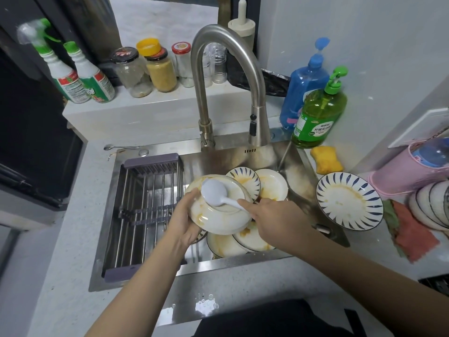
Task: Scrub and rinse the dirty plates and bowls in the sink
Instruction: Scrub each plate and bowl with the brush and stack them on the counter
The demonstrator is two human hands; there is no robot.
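While left hand [181, 215] grips glossy round bowl [218, 215] (sauce-smeared), right hand [272, 215] pinches smooth white plastic spoon [216, 194]

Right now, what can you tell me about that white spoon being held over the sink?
The white spoon looks like smooth plastic, with a broad oval head and a slim curved handle. It lies tilted, head up and to the left, across the upturned base of a sauce-stained white bowl, apparently touching it. The right hand pinches the handle's end between its fingers, while the left hand grips the bowl's rim. Both sit above the sink.
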